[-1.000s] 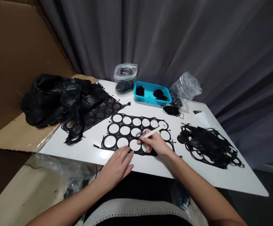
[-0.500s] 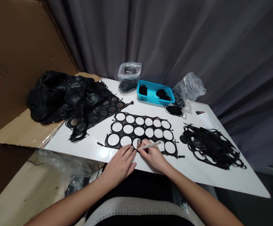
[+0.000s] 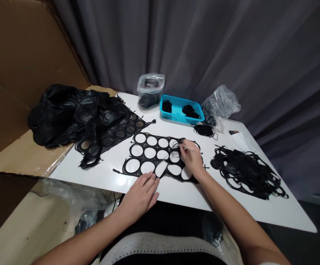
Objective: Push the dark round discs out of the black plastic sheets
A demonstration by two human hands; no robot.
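A black rubber sheet (image 3: pixel 151 147) with rows of round holes lies flat on the white table (image 3: pixel 231 206). My left hand (image 3: pixel 142 193) rests flat on the sheet's near edge, fingers stretched out. My right hand (image 3: pixel 191 158) is over the sheet's right part, fingers pinched around a thin white stick-like tool (image 3: pixel 186 148) whose tip touches the sheet by a hole in the far row.
A heap of black sheets (image 3: pixel 74 117) lies at the left over a cardboard box. A tangle of black rings (image 3: pixel 245 171) sits at the right. At the back stand a blue basket (image 3: pixel 180 109), two clear plastic bags and a small black bundle (image 3: pixel 204 129).
My right hand has moved with the tool from the sheet's near edge up to its far right holes. The left hand has stayed at the near edge.
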